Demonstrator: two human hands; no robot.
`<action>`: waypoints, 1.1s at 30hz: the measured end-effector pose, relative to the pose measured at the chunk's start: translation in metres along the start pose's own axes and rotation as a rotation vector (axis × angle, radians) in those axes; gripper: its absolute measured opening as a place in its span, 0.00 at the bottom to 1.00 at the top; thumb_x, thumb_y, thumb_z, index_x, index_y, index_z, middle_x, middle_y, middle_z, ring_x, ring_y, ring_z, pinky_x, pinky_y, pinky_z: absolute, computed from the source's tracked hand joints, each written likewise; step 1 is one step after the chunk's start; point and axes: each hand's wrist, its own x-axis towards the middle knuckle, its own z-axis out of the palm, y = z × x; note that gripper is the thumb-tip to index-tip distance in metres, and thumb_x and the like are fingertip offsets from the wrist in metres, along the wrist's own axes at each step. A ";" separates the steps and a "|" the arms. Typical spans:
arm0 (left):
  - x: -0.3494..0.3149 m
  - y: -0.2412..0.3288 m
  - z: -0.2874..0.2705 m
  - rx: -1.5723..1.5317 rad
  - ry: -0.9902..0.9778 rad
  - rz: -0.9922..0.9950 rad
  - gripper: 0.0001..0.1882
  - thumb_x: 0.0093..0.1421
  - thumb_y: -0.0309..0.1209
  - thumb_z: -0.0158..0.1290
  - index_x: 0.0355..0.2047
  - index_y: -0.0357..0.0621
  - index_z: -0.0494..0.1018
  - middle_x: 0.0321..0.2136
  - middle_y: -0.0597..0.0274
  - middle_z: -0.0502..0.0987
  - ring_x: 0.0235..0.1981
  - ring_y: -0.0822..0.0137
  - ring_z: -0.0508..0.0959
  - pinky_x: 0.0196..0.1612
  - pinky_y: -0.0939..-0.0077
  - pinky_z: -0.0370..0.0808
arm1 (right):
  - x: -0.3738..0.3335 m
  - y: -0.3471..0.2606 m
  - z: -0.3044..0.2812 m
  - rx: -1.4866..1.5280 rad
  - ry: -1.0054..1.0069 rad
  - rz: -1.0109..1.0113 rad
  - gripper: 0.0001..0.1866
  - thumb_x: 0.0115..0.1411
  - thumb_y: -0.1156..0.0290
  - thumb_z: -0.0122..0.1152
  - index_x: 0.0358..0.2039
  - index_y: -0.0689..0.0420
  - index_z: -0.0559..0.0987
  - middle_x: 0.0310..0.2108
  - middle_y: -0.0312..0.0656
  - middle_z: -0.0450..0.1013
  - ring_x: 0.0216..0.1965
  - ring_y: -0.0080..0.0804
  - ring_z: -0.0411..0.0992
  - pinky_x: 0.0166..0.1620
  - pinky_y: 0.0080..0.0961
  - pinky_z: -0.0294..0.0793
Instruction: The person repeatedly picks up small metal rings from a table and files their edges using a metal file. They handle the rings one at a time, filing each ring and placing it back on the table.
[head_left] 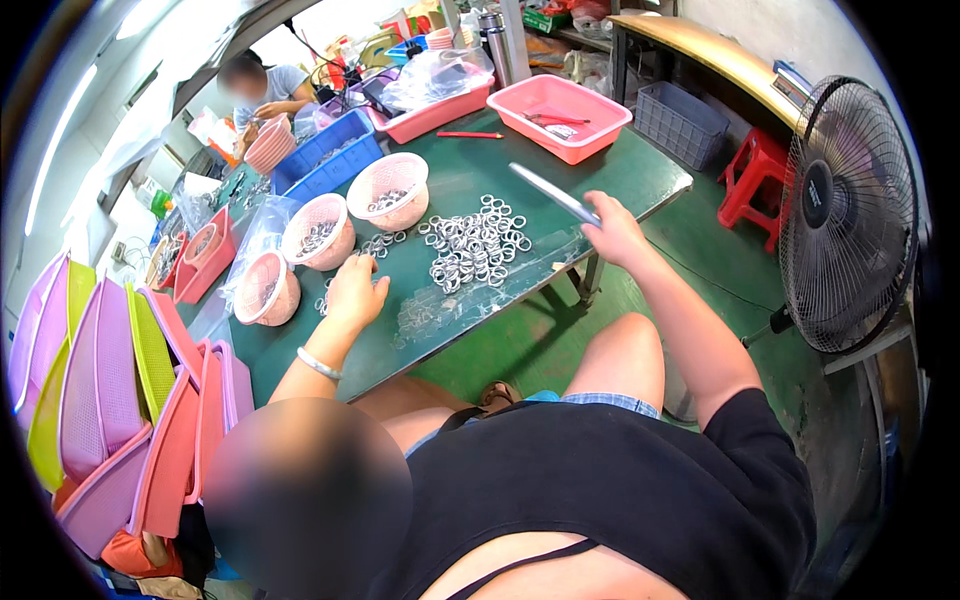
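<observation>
Raised over the table's right edge, my right hand (613,232) is closed around one end of a long, flat silver strip (553,192), whose exact kind I cannot make out. My left hand (357,292) reaches down to the tabletop, its thumb apart from the partly hidden fingers. Small metal rings (381,244) lie just beyond its fingertips. Between my hands spreads a larger heap of silver rings (470,245). Three pink baskets, a near one (268,290), a middle one (320,232) and a far one (388,195), hold small metal parts beside my left hand.
On the green table (450,155) stand a pink tray (565,140) with red-handled tools, a red pen (470,135) and a blue bin (327,155). Stacked plastic baskets (105,370) crowd the left. A fan (850,210) and red stool (755,180) stand right. Another person (275,90) sits far left.
</observation>
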 end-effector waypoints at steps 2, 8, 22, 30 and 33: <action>0.003 0.019 -0.018 -0.061 0.089 0.132 0.12 0.47 0.31 0.55 0.31 0.40 0.68 0.29 0.53 0.70 0.33 0.55 0.72 0.35 0.65 0.68 | 0.012 -0.007 0.010 -0.168 -0.061 0.014 0.20 0.49 0.72 0.54 0.44 0.57 0.65 0.36 0.49 0.68 0.42 0.48 0.67 0.43 0.38 0.68; 0.009 0.122 -0.100 -0.188 0.156 0.595 0.18 0.45 0.29 0.56 0.38 0.38 0.68 0.35 0.51 0.68 0.38 0.51 0.69 0.41 0.63 0.65 | 0.043 -0.002 0.048 -0.460 -0.010 -0.107 0.13 0.48 0.73 0.53 0.37 0.55 0.70 0.35 0.43 0.69 0.41 0.41 0.66 0.41 0.35 0.68; -0.008 0.254 -0.166 -0.137 0.437 1.246 0.09 0.42 0.32 0.50 0.25 0.43 0.70 0.25 0.66 0.68 0.32 0.67 0.67 0.36 0.74 0.61 | 0.022 -0.019 0.046 -0.571 0.054 -0.145 0.13 0.50 0.68 0.52 0.37 0.55 0.70 0.38 0.42 0.68 0.42 0.39 0.65 0.42 0.34 0.66; -0.034 0.278 -0.182 0.009 0.460 1.292 0.11 0.44 0.36 0.50 0.25 0.44 0.73 0.23 0.67 0.68 0.32 0.67 0.66 0.35 0.73 0.60 | 0.009 -0.018 0.042 -0.514 0.095 -0.169 0.13 0.49 0.69 0.53 0.37 0.56 0.70 0.38 0.44 0.68 0.43 0.40 0.64 0.43 0.35 0.65; -0.049 0.281 -0.204 0.118 0.455 1.282 0.11 0.45 0.37 0.50 0.25 0.43 0.73 0.23 0.67 0.68 0.31 0.66 0.67 0.35 0.72 0.60 | -0.002 -0.018 0.034 -0.481 0.121 -0.185 0.14 0.49 0.69 0.54 0.37 0.57 0.70 0.39 0.44 0.68 0.43 0.41 0.64 0.43 0.35 0.65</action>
